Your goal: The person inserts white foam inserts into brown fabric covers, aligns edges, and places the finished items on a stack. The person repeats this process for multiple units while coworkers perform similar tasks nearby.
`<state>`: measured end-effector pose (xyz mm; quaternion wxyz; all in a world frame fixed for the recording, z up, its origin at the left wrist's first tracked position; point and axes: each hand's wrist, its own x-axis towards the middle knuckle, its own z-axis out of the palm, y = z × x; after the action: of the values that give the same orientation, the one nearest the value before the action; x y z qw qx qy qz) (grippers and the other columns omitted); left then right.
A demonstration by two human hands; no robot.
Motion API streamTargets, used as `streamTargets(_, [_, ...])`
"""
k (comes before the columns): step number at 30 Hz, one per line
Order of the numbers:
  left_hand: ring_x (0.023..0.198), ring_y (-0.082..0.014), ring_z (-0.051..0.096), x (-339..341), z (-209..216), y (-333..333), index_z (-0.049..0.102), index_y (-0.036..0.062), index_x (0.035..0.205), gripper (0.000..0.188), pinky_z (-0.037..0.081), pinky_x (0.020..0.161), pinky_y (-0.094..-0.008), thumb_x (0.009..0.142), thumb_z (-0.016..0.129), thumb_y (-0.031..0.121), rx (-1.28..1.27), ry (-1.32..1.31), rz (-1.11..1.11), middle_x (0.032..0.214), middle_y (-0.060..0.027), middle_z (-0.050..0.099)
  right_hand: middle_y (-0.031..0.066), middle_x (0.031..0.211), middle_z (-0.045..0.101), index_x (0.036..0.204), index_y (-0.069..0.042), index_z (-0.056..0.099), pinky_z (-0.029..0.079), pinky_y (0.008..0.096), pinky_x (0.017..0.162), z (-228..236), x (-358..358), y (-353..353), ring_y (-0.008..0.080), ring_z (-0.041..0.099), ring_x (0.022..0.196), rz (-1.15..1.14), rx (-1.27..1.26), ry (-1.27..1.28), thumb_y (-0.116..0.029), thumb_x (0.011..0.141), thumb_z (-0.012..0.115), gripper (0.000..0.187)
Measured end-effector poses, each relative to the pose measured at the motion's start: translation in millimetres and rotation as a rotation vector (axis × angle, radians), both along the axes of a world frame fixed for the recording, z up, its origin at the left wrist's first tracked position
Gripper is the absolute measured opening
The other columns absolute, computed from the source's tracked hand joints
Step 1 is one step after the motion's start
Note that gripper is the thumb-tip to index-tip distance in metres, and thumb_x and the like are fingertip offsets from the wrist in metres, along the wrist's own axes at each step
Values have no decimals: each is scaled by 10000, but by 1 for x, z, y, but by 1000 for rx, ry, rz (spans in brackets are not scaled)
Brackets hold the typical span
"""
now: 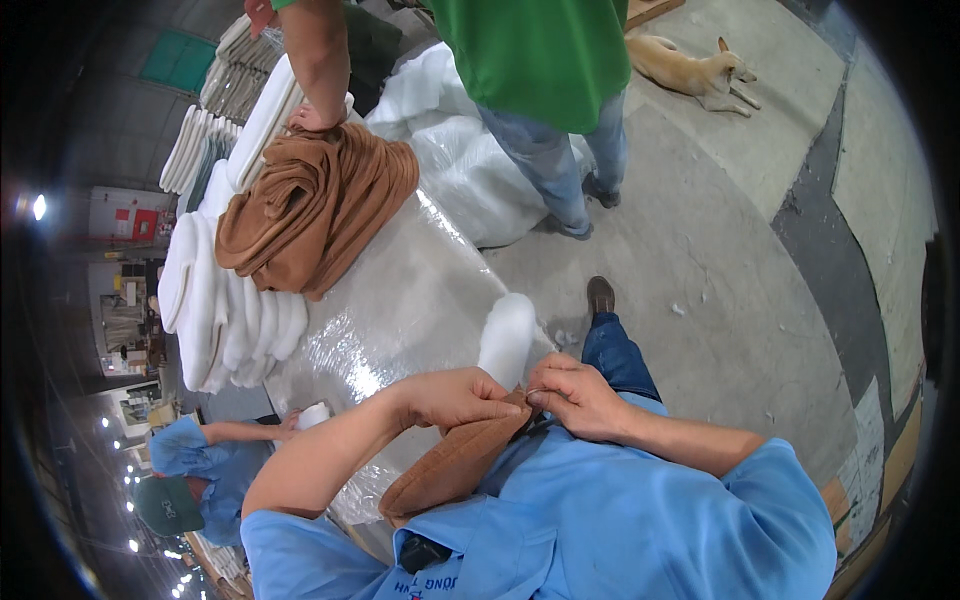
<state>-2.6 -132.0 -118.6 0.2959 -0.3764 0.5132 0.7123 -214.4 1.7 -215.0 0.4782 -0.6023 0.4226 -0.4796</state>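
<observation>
Close to my body, a brown fabric cover (450, 465) hangs from my two hands, bulging as if something is inside. My left hand (465, 398) pinches its upper edge between thumb and fingers. Right beside it, my right hand (575, 395) is closed in a pinch at the end of the same edge. The exact spot between the fingertips is too small to make out. Just beyond both hands lies a soft white padding roll (508, 335) at the table's edge. Whether it touches the cover is hidden behind my fingers.
A plastic-covered table (350, 330) bears a pile of brown covers (320, 205) and stacked white padding (240, 320). A person in green (540, 60) stands across, hand on the pile; another in blue (215, 455) works at left. A tan dog (690, 75) lies on the floor.
</observation>
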Motion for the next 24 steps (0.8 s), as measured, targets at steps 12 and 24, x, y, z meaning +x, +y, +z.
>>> streamTargets(12, [1070, -392, 683, -18, 22, -3, 712, 125, 1122, 262, 588, 872, -464, 951, 746, 321, -1487, 432, -464, 1324, -175, 634, 287, 1464, 532, 1118, -51, 712, 447, 542, 1099, 13, -13, -24, 469, 522, 1351, -90, -114, 369, -208, 1002, 705, 196])
streamTargets(24, [1085, -356, 696, -18, -35, -46, 742, 132, 1319, 352, 589, 921, -416, 969, 760, 167, -1144, 365, -97, 1398, -179, 602, 192, 1570, 518, 1208, -45, 695, 496, 472, 1110, -21, -24, -85, 412, 581, 1350, 106, 157, 116, -244, 1083, 569, 266])
